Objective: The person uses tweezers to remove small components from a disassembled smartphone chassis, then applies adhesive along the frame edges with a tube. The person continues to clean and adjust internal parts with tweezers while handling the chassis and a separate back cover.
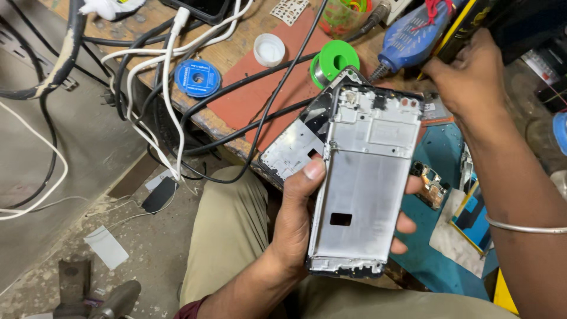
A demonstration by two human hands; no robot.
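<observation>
Left hand (298, 227) has a firm grip on a silver phone frame (363, 195), thumb pressed on its left edge near the top, fingertips wrapped round the right edge. Frame is held upright-ish over the lap, inner metal side facing the camera, with a small rectangular cutout low in the plate. A second frame (295, 145), darker rimmed, sits behind it, angled left, partly covered; can't tell if the same hand carries it or if it rests on the tabletop (248, 100) edge. Right hand (469, 80) is up at the top right, closed round a dark tool with a yellow edge (472, 18); the grip looks tight but the fingers are mostly hidden from this angle. A metal bangle (522, 227) is on that wrist. On the tabletop: green solder spool (335, 59) just beyond the frames, blue reel (198, 78) to the left, white cap (269, 49), a blue-handled tool (410, 38), tangled black and white cables (165, 88). A circuit board (430, 184) lies on the blue mat (440, 260) right of the frame.
</observation>
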